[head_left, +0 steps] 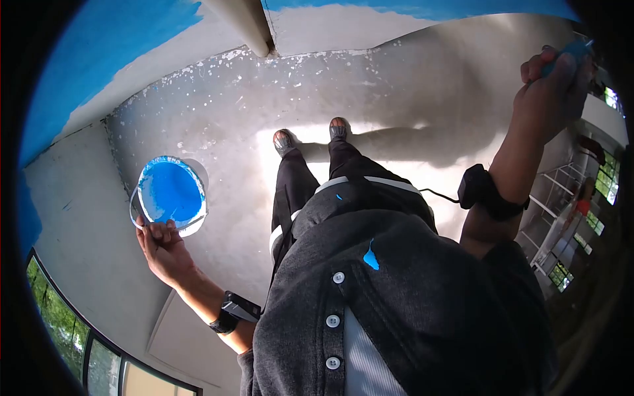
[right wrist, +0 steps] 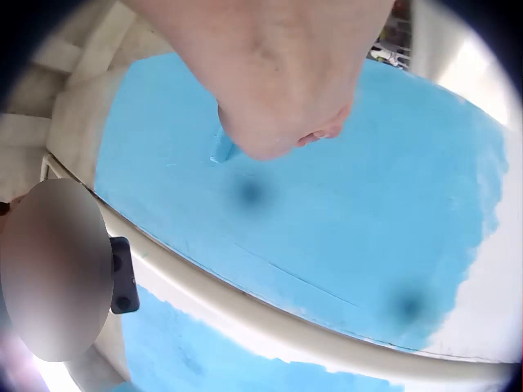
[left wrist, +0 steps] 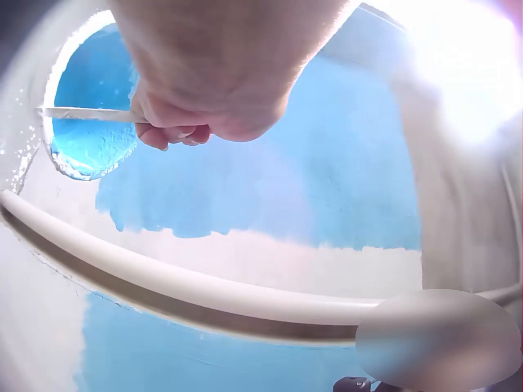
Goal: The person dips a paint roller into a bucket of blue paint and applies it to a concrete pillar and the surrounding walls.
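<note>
In the head view the left hand (head_left: 165,249) grips the handle (left wrist: 86,114) of a round bucket of blue paint (head_left: 173,191), its rim smeared white and blue. The bucket hangs or stands at the left; which one cannot be told. Raised at the upper right, the right hand (head_left: 553,86) curls round a blue tool (head_left: 578,49). From the right wrist, a blue end of that tool (right wrist: 221,147) shows beside the hand (right wrist: 282,106), in front of a blue-painted wall (right wrist: 327,220). The tool's tip is mostly hidden.
A pale pipe (head_left: 241,25) runs along the partly blue wall (head_left: 105,66). White specks dot the grey floor (head_left: 317,86) near the wall's base. Windows (head_left: 56,310) lie at the lower left, and a metal rack or railing (head_left: 551,198) stands at the right.
</note>
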Demonstrator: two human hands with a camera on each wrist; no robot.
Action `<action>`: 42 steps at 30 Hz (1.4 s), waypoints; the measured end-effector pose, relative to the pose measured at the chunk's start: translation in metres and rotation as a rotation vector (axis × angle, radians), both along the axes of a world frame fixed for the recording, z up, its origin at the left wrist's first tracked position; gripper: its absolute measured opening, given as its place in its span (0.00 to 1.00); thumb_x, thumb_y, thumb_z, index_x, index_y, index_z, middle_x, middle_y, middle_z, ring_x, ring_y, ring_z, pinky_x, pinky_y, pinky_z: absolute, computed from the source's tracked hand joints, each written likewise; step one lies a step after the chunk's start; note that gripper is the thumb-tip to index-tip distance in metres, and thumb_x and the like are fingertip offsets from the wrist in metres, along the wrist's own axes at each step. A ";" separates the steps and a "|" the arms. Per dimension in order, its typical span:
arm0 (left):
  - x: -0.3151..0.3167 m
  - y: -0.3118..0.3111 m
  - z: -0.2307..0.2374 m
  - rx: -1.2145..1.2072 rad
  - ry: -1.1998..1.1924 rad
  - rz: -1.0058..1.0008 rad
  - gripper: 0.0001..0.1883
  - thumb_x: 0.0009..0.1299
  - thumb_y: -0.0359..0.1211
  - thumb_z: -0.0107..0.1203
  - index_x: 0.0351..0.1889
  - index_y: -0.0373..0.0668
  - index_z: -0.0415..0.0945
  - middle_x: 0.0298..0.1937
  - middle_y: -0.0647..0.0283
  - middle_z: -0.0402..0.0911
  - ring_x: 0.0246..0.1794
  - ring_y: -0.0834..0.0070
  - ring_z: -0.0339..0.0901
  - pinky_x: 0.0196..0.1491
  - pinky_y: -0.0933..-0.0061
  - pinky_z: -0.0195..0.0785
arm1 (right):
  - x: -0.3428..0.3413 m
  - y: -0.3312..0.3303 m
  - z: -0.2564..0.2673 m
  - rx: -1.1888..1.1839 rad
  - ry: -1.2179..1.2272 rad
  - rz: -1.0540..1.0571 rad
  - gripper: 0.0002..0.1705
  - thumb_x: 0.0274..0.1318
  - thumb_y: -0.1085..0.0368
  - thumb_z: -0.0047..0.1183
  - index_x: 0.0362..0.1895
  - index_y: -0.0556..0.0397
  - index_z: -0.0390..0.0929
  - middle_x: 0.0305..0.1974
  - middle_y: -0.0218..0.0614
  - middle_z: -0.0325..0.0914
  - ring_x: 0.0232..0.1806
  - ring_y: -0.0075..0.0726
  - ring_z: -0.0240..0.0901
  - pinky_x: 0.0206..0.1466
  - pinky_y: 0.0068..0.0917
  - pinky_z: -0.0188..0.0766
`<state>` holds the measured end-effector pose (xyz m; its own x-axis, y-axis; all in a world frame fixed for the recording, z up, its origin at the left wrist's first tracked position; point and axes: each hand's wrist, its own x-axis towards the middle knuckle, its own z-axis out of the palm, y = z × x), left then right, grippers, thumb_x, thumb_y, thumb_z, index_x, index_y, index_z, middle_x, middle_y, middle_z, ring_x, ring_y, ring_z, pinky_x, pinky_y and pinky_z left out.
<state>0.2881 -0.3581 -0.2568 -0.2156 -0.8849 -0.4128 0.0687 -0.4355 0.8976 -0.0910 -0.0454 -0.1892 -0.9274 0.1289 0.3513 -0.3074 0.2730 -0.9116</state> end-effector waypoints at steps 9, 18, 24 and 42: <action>0.007 0.003 -0.008 0.053 0.070 0.051 0.10 0.71 0.27 0.39 0.47 0.38 0.68 0.22 0.71 0.60 0.22 0.83 0.57 0.32 0.77 0.58 | 0.068 0.039 -0.145 0.104 -0.189 0.063 0.27 0.63 0.66 0.40 0.65 0.59 0.54 0.27 0.27 0.67 0.26 0.17 0.59 0.30 0.16 0.62; 0.013 0.005 -0.028 -0.010 0.258 -0.006 0.13 0.71 0.28 0.39 0.51 0.38 0.68 0.21 0.72 0.63 0.20 0.85 0.59 0.29 0.79 0.58 | 0.078 0.026 -0.034 -0.162 0.073 0.050 0.24 0.63 0.64 0.42 0.62 0.57 0.59 0.25 0.23 0.64 0.26 0.14 0.56 0.30 0.14 0.60; 0.011 -0.002 -0.035 -0.046 0.276 -0.036 0.13 0.69 0.26 0.38 0.50 0.39 0.67 0.19 0.72 0.62 0.19 0.85 0.59 0.26 0.79 0.58 | 0.106 0.025 -0.119 -0.021 0.032 0.069 0.22 0.60 0.68 0.44 0.59 0.58 0.62 0.29 0.33 0.71 0.29 0.25 0.65 0.35 0.20 0.66; 0.014 -0.014 -0.066 -0.901 -0.265 -0.160 0.05 0.62 0.30 0.52 0.32 0.37 0.74 0.18 0.69 0.65 0.18 0.80 0.59 0.22 0.80 0.56 | 0.082 0.003 0.057 0.122 0.285 0.018 0.24 0.56 0.69 0.48 0.57 0.61 0.64 0.34 0.52 0.75 0.31 0.48 0.75 0.35 0.29 0.71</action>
